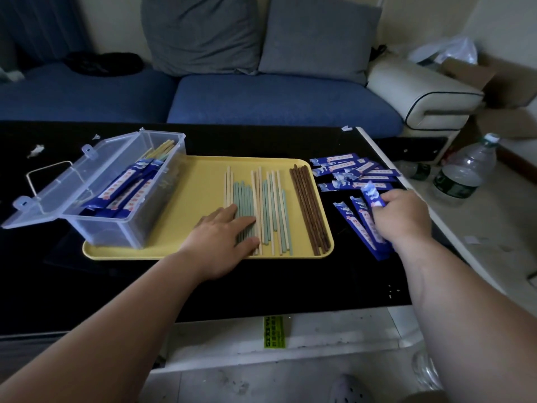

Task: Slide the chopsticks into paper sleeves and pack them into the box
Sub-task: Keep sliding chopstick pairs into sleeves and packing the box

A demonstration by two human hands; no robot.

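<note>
a person's left hand (pixel 223 242) lies flat, fingers straight and side by side, pressing on a bunch of green chopsticks (pixel 247 199) in the middle of the frame, on a yellow tray (pixel 203 184) that sits on a black counter (pixel 261 286). the right hand (pixel 404 216), at the right of the frame, has its fingers curled round one blue paper sleeve (pixel 370 194), whose upper end sticks out past the fingers. loose sleeves (pixel 354 175) lie scattered on the counter just right of the tray, some above the hand and some under it. on the tray, pale chopsticks (pixel 273 199) lie mixed among the green ones, and dark brown chopsticks (pixel 308 205) lie along its right edge. a clear plastic box (pixel 101 231) stands on the tray's left end, its lid (pixel 58 181) swung open toward the left of the frame. inside lie sleeved chopsticks (pixel 128 187) in blue paper, with a few bare pale sticks (pixel 162 148) at the far end. a blue sofa (pixel 261 97) with grey cushions (pixel 203 33) fills the top of the frame, and a water bottle (pixel 465 173) stands at the right.
</note>
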